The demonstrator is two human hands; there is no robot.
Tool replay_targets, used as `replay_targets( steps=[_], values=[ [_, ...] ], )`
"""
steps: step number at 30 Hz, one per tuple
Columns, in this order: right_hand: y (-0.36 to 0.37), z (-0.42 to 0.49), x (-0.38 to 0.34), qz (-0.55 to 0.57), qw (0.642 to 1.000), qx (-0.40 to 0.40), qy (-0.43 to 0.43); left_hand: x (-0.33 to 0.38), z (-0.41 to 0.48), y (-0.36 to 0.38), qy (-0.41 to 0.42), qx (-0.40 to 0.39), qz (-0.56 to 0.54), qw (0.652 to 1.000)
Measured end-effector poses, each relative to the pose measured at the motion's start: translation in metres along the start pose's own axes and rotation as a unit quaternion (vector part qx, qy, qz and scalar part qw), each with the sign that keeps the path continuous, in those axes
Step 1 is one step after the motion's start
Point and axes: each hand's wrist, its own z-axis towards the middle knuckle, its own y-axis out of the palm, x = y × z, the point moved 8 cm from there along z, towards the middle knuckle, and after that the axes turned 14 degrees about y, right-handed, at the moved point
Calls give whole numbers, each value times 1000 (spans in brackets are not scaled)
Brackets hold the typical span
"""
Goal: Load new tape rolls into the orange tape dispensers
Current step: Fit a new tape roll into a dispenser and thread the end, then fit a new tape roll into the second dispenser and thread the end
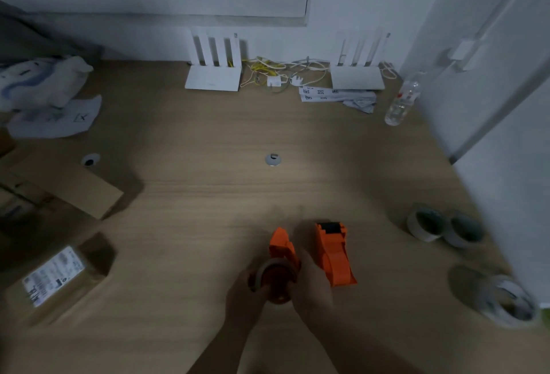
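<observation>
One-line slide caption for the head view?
Both hands fit a tape roll into an orange dispenser; another waits.

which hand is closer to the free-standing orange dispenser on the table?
Right. The right hand sits just beside the standing dispenser, on its left. The left hand is farther left, past the tape roll both hands hold.

Open counter (226, 195) ahead of the hands; boxes (59, 192) crowd the left, tape rolls (443, 226) and the wall (506, 135) close the right.
</observation>
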Motion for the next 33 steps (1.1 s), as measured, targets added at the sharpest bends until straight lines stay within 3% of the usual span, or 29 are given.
replay_targets(
  steps=[7, 15, 19, 22, 25, 29, 33],
  values=[
    [8, -3, 5, -29, 999, -4, 21, -15, 7, 4, 37, -14, 64, 997],
    [10, -5, 3, -80, 997, -16, 7, -7, 5, 5, 60, -14, -44, 997],
    [1, -13, -5, -48, 998, -3, -26, -10, 5, 3, 44, -3, 33, 998],
    [-23, -21, -22, 17, 995, 46, -91, 31, 0, -16, 114, 85, 73, 987],
    [-52, -31, -43, 16, 980, 76, -182, 82, 1, -22, 190, 116, 22, 975],
    [-92, -14, -16, 145, 976, 63, -150, 140, 3, 3, 227, 60, -75, 969],
    [-137, 4, 33, 183, 970, 126, -99, 185, 1, 47, 251, -1, -146, 957]
  ],
)
